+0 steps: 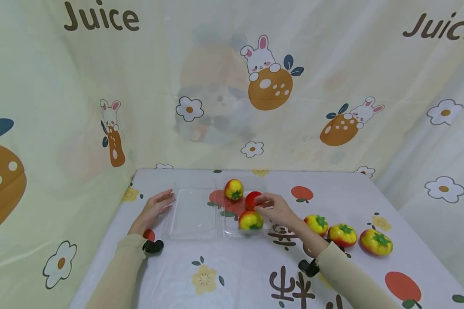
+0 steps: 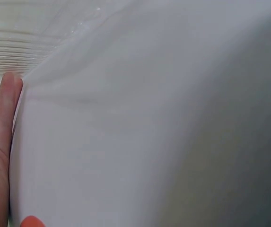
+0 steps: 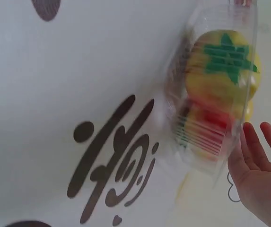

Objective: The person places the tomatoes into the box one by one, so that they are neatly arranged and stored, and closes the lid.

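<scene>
A clear plastic clamshell box lies opened flat on the table, its lid (image 1: 196, 210) at left and its base (image 1: 232, 234) at right. Three toy fruits are in the base: a yellow-red one (image 1: 234, 189) at the back, a redder one (image 1: 251, 200) in the middle, and another yellow-red one (image 1: 251, 220) with a green leafy cap in front. My right hand (image 1: 276, 209) is at the middle fruit, fingers extended and fingertips right at its side. My left hand (image 1: 153, 211) rests by the lid's left edge, its straight fingers (image 2: 5, 106) at the ribbed plastic wall.
Three more yellow-red toy fruits, a left one (image 1: 316, 224), a middle one (image 1: 342, 235) and a right one (image 1: 376, 242), stand in a row on the table to the right of the box. A printed cloth (image 1: 216, 274) covers the table, and a curtain (image 1: 158, 86) hangs behind it.
</scene>
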`<state>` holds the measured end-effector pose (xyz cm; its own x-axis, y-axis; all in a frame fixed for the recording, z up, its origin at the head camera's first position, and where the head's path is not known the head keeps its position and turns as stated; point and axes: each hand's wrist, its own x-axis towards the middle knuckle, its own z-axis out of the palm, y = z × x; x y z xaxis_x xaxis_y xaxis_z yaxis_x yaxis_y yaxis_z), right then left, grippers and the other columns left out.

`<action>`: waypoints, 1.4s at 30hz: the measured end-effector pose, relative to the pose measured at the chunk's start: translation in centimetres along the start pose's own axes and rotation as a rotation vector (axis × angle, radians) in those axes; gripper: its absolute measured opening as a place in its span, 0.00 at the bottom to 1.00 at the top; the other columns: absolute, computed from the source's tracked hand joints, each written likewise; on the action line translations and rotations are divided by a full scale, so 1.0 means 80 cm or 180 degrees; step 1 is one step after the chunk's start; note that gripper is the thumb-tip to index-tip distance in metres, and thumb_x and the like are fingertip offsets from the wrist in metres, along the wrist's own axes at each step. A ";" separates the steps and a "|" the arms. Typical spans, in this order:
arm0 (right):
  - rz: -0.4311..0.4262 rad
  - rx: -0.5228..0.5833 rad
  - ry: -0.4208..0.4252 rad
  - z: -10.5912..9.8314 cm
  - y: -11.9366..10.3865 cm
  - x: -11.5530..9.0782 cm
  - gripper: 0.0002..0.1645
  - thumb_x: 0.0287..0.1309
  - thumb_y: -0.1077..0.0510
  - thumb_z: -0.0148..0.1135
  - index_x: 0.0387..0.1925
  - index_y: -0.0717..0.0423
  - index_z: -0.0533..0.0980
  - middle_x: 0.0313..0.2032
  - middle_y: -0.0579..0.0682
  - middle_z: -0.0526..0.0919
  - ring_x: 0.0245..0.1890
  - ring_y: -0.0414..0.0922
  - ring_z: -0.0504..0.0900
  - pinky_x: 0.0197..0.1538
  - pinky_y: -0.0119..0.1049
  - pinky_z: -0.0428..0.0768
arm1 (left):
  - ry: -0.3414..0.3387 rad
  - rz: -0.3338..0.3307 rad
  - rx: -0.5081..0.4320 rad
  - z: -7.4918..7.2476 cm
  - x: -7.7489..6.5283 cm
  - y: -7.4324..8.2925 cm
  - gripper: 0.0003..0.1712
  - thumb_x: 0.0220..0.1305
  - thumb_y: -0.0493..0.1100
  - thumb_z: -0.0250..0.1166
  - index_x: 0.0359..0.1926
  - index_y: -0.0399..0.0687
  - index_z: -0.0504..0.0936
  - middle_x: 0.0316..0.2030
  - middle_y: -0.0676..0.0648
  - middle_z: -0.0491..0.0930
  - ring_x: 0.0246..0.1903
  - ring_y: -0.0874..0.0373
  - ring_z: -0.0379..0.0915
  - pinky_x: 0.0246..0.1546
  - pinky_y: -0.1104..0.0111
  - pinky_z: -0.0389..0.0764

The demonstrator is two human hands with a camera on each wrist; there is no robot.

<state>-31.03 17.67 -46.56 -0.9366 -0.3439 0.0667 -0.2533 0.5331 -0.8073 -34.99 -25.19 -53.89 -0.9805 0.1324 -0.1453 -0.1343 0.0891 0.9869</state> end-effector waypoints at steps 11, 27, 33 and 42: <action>-0.0261 -0.0829 0.0212 -0.082 0.039 -0.010 0.18 0.62 0.65 0.63 0.52 0.71 0.76 0.50 0.68 0.80 0.48 0.63 0.81 0.51 0.54 0.81 | -0.0019 -0.0015 0.0000 0.001 0.002 -0.002 0.33 0.74 0.42 0.56 0.75 0.44 0.59 0.74 0.40 0.57 0.71 0.46 0.56 0.69 0.54 0.62; 0.0815 -0.0982 -0.1046 -0.194 0.102 -0.099 0.27 0.60 0.61 0.61 0.60 0.69 0.70 0.54 0.71 0.75 0.53 0.66 0.76 0.54 0.58 0.78 | -0.0045 0.0038 0.0040 0.000 0.000 -0.003 0.32 0.74 0.43 0.56 0.75 0.43 0.58 0.74 0.41 0.57 0.71 0.46 0.56 0.67 0.58 0.65; 0.0831 -0.0967 -0.1041 -0.190 0.108 -0.101 0.26 0.61 0.60 0.61 0.58 0.69 0.72 0.53 0.70 0.77 0.53 0.65 0.76 0.55 0.60 0.77 | -0.0084 0.0032 0.0042 0.000 0.000 -0.003 0.33 0.74 0.42 0.55 0.75 0.42 0.58 0.74 0.39 0.56 0.71 0.45 0.55 0.68 0.57 0.64; 0.1072 -0.0759 -0.1135 -0.179 0.097 -0.098 0.31 0.64 0.49 0.60 0.65 0.60 0.70 0.56 0.64 0.76 0.52 0.57 0.74 0.54 0.62 0.75 | -0.0005 0.0007 -0.0025 0.000 0.002 -0.001 0.33 0.74 0.42 0.57 0.75 0.42 0.59 0.73 0.39 0.58 0.70 0.45 0.57 0.68 0.55 0.64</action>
<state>-29.10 35.55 -44.95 -0.8457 -0.3426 -0.4093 -0.0400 0.8054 -0.5914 -35.12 -25.15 -53.97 -0.9805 0.1341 -0.1434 -0.1333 0.0812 0.9877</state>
